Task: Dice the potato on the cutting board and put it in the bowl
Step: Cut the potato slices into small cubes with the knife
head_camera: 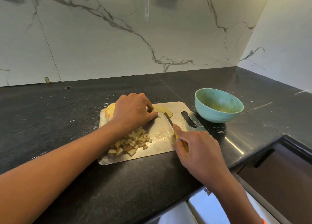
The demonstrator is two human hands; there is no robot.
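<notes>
Dicing approx half done: we've a cube pile (130, 143) on board (168, 146), bowl (217, 105) w/o potato. Left hand (133, 111) pins potato slice (163, 110); right hand (199, 149) grips knife (170, 122).

Single head-worn wide-angle view, looking forward and down, close over cutting board (162, 136) at frame centre; countertop (50, 122) fills lower half, marble wall (101, 38) upper half.

Board (162, 136): bare strip between dice (130, 143) and knife (170, 122) | Bowl (218, 105): just off board's right corner, mouth unobstructed | Left hand (133, 112): covers board's far-left; slices (163, 110) beside it, perhaps touching | Counter (67, 109): open left.
</notes>
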